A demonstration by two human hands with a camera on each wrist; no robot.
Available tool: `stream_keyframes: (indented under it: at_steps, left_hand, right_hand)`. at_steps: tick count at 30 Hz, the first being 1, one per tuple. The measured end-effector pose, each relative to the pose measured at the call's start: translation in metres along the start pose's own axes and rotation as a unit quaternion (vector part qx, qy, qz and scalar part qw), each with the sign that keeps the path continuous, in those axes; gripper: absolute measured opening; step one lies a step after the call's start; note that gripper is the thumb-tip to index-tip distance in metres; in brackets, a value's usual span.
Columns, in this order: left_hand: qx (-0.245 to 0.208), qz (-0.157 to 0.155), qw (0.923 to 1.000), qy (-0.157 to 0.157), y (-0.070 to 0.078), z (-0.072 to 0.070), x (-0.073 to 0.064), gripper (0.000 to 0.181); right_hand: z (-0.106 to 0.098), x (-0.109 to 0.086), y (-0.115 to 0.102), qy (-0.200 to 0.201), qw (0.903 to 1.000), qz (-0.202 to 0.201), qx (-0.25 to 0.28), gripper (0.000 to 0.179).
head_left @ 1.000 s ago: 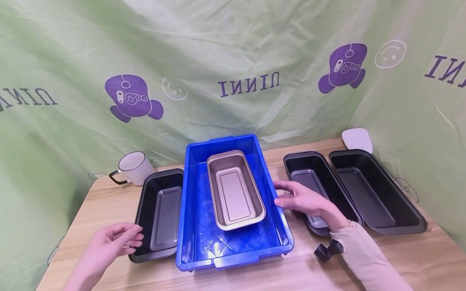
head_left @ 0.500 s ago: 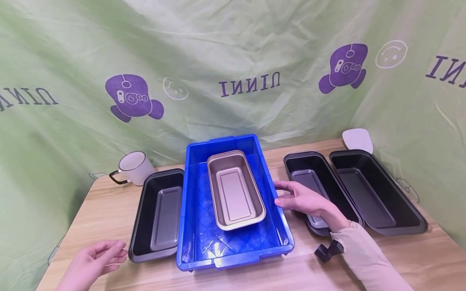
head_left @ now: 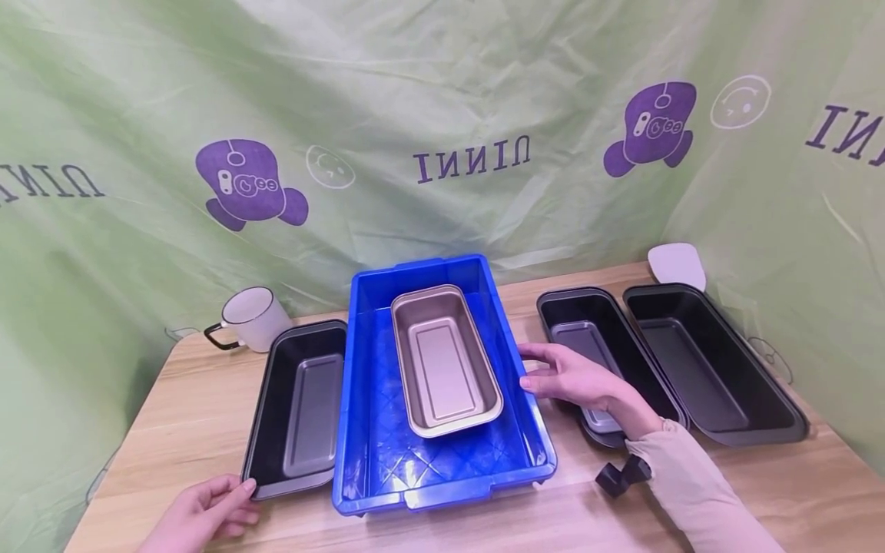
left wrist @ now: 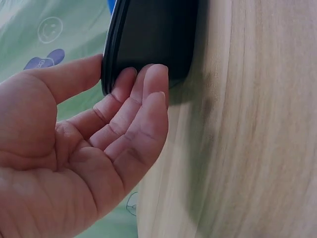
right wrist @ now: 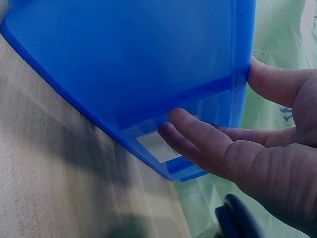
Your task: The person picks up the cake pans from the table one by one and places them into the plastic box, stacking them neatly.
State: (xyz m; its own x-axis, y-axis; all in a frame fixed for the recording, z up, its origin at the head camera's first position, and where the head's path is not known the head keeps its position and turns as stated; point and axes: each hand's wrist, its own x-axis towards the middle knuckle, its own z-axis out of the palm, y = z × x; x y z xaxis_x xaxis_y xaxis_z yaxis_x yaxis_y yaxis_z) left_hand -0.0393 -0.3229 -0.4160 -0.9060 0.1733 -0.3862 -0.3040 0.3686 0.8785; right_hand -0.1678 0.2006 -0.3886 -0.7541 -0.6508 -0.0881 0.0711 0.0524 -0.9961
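My left hand [head_left: 207, 511] is at the near left corner of a black loaf pan [head_left: 311, 415]. In the left wrist view, the thumb lies on this pan's rim [left wrist: 113, 49] and the fingers bend beneath it. To its right stands a blue plastic bin [head_left: 449, 491] with a gold loaf pan [head_left: 445, 369] inside. My right hand [head_left: 574, 376] touches the bin's right side. In the right wrist view, its thumb meets the rim while nearly straight fingers [right wrist: 208, 141] lie against the outer wall [right wrist: 163, 54].
Two more black loaf pans stand side by side at the right, a nearer one [head_left: 643, 376] and a farther one [head_left: 719, 369]. A white mug [head_left: 259, 322] is at the back left. A white, flat, rounded piece [head_left: 677, 265] leans at the back right. Green cloth [head_left: 387, 92] hangs behind the wooden table [head_left: 187, 415].
My left hand first drew back left and down from the black pan, then came right again and took hold of its near corner. The right hand and the bin have stayed in place.
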Motion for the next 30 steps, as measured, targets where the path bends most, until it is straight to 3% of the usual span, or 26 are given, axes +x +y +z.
stream_keyframes:
  at_steps: [5, 8, 12, 16, 26, 30]
  left_hand:
    - [-0.041, 0.012, 0.9983, -0.039, -0.003, -0.001, 0.004, 0.023]
    - [-0.091, 0.037, 0.9914, -0.087, -0.006, -0.002, 0.007, 0.021]
    - [-0.178, 0.056, 0.9691, -0.161, -0.011, -0.004, 0.009, 0.025]
    - [-0.244, 0.047, 0.9481, -0.199, -0.015, -0.004, 0.010, 0.032]
    - [-0.330, 0.076, 0.9152, -0.219, -0.021, 0.002, 0.012, 0.039]
    - [-0.372, 0.096, 0.8945, -0.230, -0.021, 0.005, 0.013, 0.041]
  right_hand:
    - [0.000, 0.000, 0.000, 0.002, 1.0000, -0.001, -0.005, 0.074]
    - [0.000, 0.000, -0.001, 0.003, 1.0000, 0.001, -0.003, 0.074]
    - [0.000, 0.000, -0.001, 0.003, 1.0000, 0.002, -0.003, 0.074]
    - [0.000, 0.000, -0.001, 0.002, 1.0000, 0.002, -0.004, 0.074]
    - [0.000, 0.000, -0.001, 0.001, 1.0000, 0.002, -0.002, 0.075]
    - [0.000, 0.000, -0.001, 0.001, 1.0000, -0.001, -0.007, 0.074]
